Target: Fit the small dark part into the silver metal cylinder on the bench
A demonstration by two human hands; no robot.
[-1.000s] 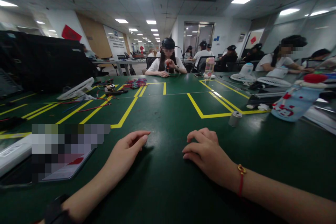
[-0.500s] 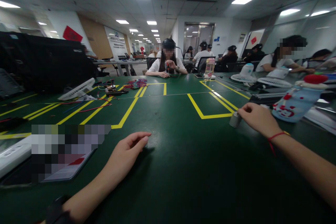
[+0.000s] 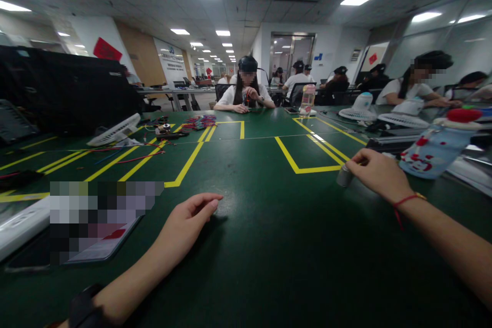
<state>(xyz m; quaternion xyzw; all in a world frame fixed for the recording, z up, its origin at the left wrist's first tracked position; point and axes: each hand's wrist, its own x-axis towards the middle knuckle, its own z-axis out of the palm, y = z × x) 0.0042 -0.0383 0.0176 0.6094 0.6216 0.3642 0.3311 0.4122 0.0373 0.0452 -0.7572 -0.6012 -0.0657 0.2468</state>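
At the right, my right hand [image 3: 378, 174] pinches the top of a small grey cylinder [image 3: 344, 177] between thumb and fingertips. The cylinder stands at the table, slightly tilted, by the corner of a yellow tape outline; whether its base touches the surface I cannot tell. My left hand [image 3: 188, 223] rests on the green table [image 3: 261, 246] at the centre left, holding nothing. Its index finger is stretched out and its thumb lies a little apart below it. Just beyond my right hand stands a light blue bottle [image 3: 432, 151] with a red top.
To the left lie a phone-like slab [image 3: 115, 246], partly blurred out, and a white power strip [image 3: 23, 225]. Beyond them are a white fan [image 3: 115, 130], loose wires [image 3: 198, 123] and a large black case [image 3: 65, 92]. A person [image 3: 246, 87] sits opposite; a pink bottle [image 3: 307, 101] stands across the table.
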